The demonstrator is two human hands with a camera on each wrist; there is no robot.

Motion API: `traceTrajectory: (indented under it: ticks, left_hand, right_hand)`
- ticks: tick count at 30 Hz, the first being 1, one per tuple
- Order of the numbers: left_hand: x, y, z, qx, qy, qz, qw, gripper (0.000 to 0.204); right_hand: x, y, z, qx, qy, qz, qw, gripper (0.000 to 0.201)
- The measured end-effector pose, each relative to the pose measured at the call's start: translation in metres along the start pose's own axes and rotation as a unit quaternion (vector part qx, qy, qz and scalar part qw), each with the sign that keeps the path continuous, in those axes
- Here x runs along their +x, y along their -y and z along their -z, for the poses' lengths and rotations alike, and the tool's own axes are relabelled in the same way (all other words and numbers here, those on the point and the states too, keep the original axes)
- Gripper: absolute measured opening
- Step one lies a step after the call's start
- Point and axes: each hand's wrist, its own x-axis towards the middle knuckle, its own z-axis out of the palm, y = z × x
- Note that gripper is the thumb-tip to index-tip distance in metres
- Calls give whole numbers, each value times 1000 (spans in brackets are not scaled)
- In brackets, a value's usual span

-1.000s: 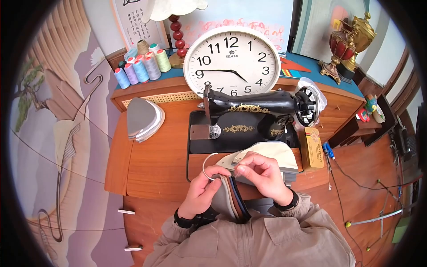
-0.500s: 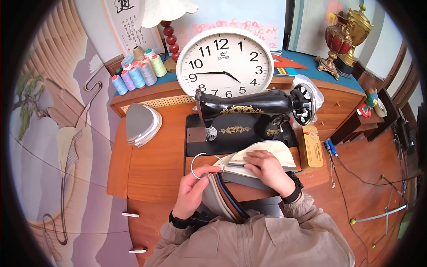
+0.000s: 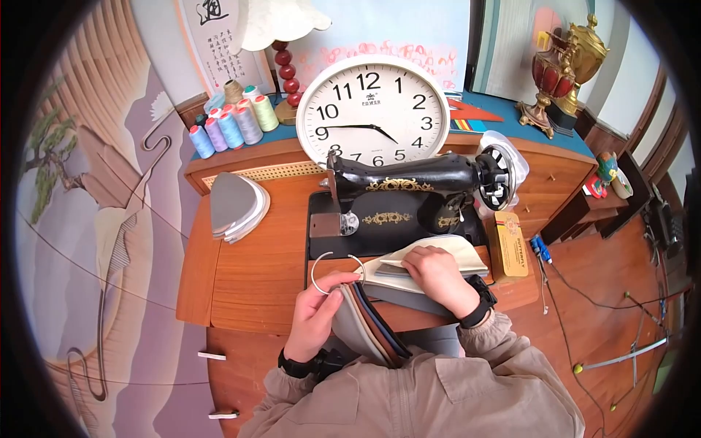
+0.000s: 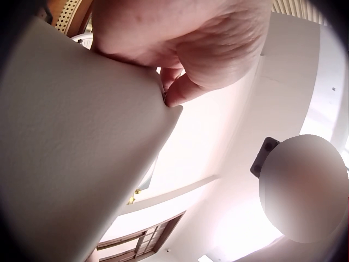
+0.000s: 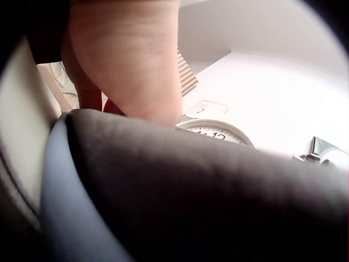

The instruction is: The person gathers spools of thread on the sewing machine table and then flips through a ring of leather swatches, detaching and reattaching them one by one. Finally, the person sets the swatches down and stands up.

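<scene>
A round white clock (image 3: 374,109) leans upright at the back of the desk. Left of the clock stand a lamp (image 3: 287,73) with a stem of red balls and, farther left, a cluster of thread spools (image 3: 230,124). Behind the clock is a pale painting (image 3: 398,33) with pink marks. Right of it lies a red triangle (image 3: 475,112), then two ornate urns (image 3: 558,80). In front of the clock sits a black sewing machine (image 3: 409,179) with gold patterns; a yellow tin (image 3: 510,247) stands to the clock's front right

Dark material (image 5: 163,169) hides the right hand's (image 5: 128,65) fingertips in its wrist view.
</scene>
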Motion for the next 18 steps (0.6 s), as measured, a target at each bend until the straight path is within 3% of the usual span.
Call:
traceTrajectory:
  ticks: [2,7,10,12,18]
  left_hand:
    - [-1,-1,1,0,-3,-1,1000,29]
    - [-5,-3,5,6,-11,-9,1000,28]
    - [-7,-5,7,14,-18,-15,1000,28]
    - [-7,-6,9,10,-14,-16,1000,28]
    - [-7,-4,12,5,-11,-11,1000,29]
  right_hand:
    - [4,4,-6,-79,2,20,997,8]
    - [13,13,-13,-19,-33,76,996,10]
    - [14,12,-15,-60,-4,69,996,13]
    - [14,18,-13,-18,-62,30,997,13]
    - [18,24,-13,-36,-38,13,999,11]
